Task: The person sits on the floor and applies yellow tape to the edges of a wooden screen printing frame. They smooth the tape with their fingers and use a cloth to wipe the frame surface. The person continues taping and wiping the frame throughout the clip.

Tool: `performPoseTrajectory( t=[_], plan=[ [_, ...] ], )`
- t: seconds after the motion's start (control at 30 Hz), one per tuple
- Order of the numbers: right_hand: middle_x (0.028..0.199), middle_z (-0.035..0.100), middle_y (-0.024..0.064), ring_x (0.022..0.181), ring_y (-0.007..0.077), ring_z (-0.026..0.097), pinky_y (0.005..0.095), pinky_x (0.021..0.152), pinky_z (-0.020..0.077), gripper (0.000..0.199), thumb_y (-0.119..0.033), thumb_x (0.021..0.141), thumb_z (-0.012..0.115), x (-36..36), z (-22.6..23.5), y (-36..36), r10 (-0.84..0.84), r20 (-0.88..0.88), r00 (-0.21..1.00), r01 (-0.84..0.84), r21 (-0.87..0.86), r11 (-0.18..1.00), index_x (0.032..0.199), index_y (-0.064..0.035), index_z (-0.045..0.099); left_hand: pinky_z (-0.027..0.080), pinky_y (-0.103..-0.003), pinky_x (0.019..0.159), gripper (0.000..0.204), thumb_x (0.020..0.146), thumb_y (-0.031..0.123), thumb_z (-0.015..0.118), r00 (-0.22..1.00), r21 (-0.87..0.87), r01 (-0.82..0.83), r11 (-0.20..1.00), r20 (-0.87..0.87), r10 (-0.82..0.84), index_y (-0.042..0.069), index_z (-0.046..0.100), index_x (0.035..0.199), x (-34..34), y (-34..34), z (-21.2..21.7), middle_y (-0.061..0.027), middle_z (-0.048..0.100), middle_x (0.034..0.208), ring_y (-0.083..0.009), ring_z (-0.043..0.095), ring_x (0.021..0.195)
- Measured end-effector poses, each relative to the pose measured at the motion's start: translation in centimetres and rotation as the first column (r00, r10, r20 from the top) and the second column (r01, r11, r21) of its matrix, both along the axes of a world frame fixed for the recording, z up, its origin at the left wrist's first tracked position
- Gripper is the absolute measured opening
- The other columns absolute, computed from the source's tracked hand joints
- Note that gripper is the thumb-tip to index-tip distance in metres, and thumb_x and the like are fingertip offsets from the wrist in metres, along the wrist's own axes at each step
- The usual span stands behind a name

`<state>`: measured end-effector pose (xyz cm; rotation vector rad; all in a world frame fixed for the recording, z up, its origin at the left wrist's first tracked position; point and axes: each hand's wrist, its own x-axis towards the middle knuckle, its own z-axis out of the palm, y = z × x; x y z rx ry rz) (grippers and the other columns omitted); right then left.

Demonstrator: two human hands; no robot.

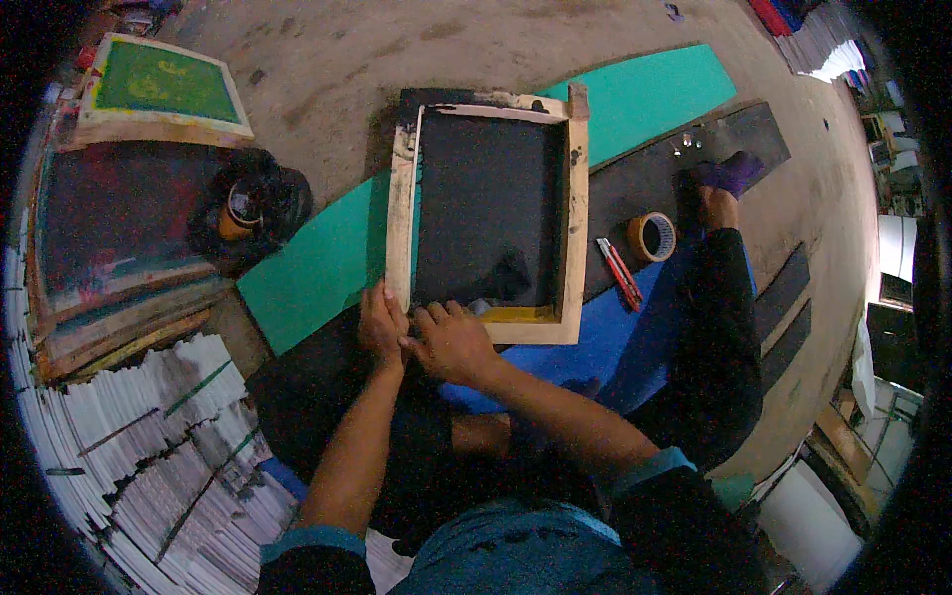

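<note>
A wooden screen-printing frame [573, 228] with dark mesh [491, 208] rests tilted in front of me. My left hand [380, 325] is closed around its lower left corner. Right beside it, my right hand [451, 342] is bent over the lower rail, fingertips inside the frame and thumb at the outer edge. A yellow strip [524, 314], seemingly tape, runs along the inner side of that rail. Next to my right fingertips lies a small pale, shiny bit [479, 306], too small to name. My right fingers partly cover the corner.
Right of the frame lie a red utility knife [621, 275] and a roll of brown tape [652, 238]. Green board [654, 94], blue sheet [585, 347] and dark board [764, 134] cover the floor. At left are a green screen [169, 89], a cup [241, 213] and paper stacks [169, 446].
</note>
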<state>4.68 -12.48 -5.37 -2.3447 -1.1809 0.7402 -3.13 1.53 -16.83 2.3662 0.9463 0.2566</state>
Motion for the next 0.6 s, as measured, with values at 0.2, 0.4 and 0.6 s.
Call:
performPoseTrajectory(
  t=[0.2, 0.4, 0.6],
  plan=[
    [0.108, 0.064, 0.0237, 0.1, 0.043, 0.062, 0.0508, 0.086, 0.0525, 0.06, -0.051, 0.099, 0.053, 3.1, -0.8, -8.6, -0.124, 0.07, 0.99, 0.126, -0.024, 0.992, 0.123, 0.003, 0.058, 0.05, -0.052, 0.09, 0.039, 0.105, 0.026, 0.041, 0.997, 0.038, 0.014, 0.999, 0.069, -0.017, -0.001, 0.06, 0.124, 0.5, -0.8, 2.5, -0.0249, 0.06, 0.12, -0.0458, 0.059, 0.109],
    [0.106, 0.063, 0.0238, 0.1, 0.0419, 0.062, 0.0499, 0.084, 0.0532, 0.061, -0.052, 0.099, 0.053, 4.5, 0.0, -10.8, -0.151, 0.01, 0.989, 0.147, -0.294, 0.944, 0.123, 0.0034, 0.058, 0.049, -0.052, 0.091, 0.041, 0.106, 0.027, 0.039, 1.0, -0.017, -0.013, 1.0, -0.018, 0.013, -0.002, 0.06, 0.125, 1.2, -1.1, 4.5, -0.0269, 0.06, 0.12, -0.0466, 0.059, 0.108],
    [0.107, 0.063, 0.0234, 0.105, 0.0414, 0.06, 0.0511, 0.084, 0.0518, 0.057, -0.051, 0.099, 0.052, 1.6, 0.0, -4.6, -0.062, 0.003, 0.998, 0.062, -0.084, 0.995, 0.12, 0.002, 0.059, 0.05, -0.052, 0.086, 0.04, 0.105, 0.028, 0.041, 0.997, -0.013, -0.011, 1.0, 0.074, 0.012, -0.002, 0.061, 0.123, 0.3, -0.6, 1.1, -0.026, 0.061, 0.116, -0.0457, 0.06, 0.103]
  ],
)
